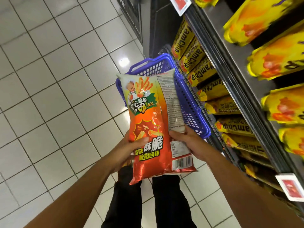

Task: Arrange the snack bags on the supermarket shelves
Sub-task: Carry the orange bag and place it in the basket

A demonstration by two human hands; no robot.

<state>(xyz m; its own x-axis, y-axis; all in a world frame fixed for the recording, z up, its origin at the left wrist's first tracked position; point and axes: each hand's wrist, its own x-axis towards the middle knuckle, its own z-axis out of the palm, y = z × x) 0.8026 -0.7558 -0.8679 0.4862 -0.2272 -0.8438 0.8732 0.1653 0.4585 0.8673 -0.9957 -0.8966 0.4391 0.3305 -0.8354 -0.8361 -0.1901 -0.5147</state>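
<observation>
While you stand in aisle, your left hand (131, 145) and right hand (189, 142) clasp two snack bags held together above blue plastic basket (189, 99): front bag (144, 122) glossy orange-red foil, cartoon chef, fry sticks, Chinese lettering "酥脆"; rear bag (166, 99) shows back panel, fine print, barcode. Left thumb presses front face; right fingers curl round rear bag's edge. Basket lattice-walled, contents hidden. Shelves (230, 63) at right carry yellow packs (195, 74) printed "amChip". Red price tags (289, 186) on shelf rails, unreadable.
</observation>
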